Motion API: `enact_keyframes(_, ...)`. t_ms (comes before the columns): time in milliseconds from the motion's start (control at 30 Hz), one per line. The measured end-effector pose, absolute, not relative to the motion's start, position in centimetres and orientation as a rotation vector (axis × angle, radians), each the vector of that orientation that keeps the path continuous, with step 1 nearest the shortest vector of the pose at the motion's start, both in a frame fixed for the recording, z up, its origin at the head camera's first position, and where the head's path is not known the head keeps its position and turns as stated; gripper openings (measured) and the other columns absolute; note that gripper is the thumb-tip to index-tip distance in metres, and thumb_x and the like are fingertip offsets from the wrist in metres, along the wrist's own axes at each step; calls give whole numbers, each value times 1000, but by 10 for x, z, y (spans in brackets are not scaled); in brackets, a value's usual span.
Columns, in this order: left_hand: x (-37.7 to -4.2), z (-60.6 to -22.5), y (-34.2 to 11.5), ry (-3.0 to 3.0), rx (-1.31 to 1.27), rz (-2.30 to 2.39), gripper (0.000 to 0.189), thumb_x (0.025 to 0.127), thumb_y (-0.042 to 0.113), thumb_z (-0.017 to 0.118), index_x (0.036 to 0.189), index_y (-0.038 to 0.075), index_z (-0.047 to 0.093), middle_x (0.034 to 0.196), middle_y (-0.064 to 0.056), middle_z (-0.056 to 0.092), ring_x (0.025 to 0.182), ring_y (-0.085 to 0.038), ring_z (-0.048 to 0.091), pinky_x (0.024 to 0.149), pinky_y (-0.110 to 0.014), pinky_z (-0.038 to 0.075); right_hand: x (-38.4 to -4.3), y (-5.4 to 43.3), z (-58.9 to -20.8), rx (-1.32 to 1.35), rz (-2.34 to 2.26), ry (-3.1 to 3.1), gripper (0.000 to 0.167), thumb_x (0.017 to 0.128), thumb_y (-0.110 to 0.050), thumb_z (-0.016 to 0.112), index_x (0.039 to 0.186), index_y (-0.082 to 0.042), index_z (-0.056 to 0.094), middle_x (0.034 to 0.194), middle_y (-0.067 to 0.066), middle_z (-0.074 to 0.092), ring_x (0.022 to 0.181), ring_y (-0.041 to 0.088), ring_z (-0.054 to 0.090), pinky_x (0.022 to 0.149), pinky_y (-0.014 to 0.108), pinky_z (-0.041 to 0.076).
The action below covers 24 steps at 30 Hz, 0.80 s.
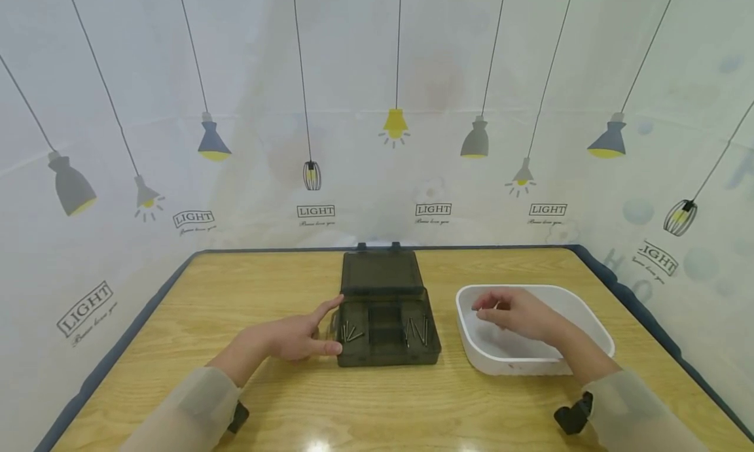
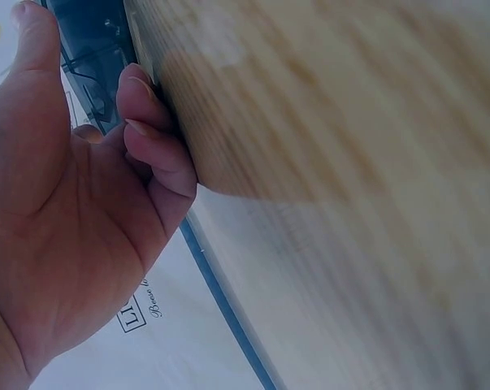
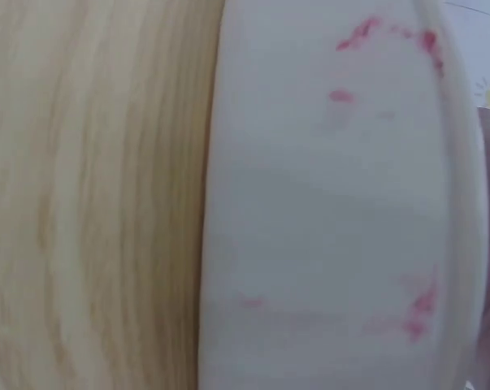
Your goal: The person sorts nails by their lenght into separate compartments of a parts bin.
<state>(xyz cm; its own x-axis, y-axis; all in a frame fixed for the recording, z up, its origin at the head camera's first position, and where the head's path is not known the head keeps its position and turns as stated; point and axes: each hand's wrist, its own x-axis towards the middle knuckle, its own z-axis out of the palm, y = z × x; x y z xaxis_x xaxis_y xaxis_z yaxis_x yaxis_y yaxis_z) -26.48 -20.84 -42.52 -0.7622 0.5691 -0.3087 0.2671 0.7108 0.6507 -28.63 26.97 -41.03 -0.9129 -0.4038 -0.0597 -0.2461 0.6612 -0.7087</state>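
Observation:
A dark translucent box (image 1: 389,359) lies on the table with its lid (image 1: 381,271) laid back. Several thin metal screws or nails (image 1: 351,332) sit in its left compartment, and more long ones (image 1: 417,331) in the right. My left hand (image 1: 292,336) touches the box's left side, index finger and thumb stretched out along it; the left wrist view shows the other fingers bent. Above the white bin (image 1: 530,367), my right hand (image 1: 520,313) hangs with bent fingers, thumb close to the index fingertip. I cannot tell whether anything small is between them.
The wooden table (image 1: 253,399) carries the box in the middle and the bin to its right. Red smudges (image 3: 423,313) mark the bin's outer wall. Behind the table hangs a pale cloth (image 1: 353,66) printed with lamps.

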Motion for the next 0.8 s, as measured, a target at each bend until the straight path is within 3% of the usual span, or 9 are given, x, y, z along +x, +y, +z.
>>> enact_keyframes(200,-265,-424,-209,2418,629,812,107,106,55,69,178,30,-7,73,-5,64,61,-17,56,67,-36,50,-281,255,-395,-496,-1282,2584,28,109,-32,73,125,-9,72,105,15,72,80,26,64,68,33,54)
enact_keyframes(333,-265,-423,-209,2412,614,819,107,106,56,69,178,32,-6,73,-6,64,61,-17,56,68,-36,50,-278,236,-386,-476,-1392,2514,32,109,-31,73,126,-5,69,101,13,75,78,31,66,61,31,51)
enact_keyframes(500,-264,-422,-208,2420,622,812,108,106,57,70,178,30,-6,74,-7,65,62,-17,57,68,-37,51,-280,209,-383,-476,-1449,2469,37,106,-29,76,129,-1,69,100,7,80,76,25,71,60,30,55)
enact_keyframes(800,-264,-421,-208,2403,623,818,109,105,58,69,178,29,-7,73,-6,64,60,-17,56,67,-36,51,-288,173,-389,-520,-1516,2359,32,106,-21,76,130,-1,69,113,17,80,76,21,76,66,36,64)
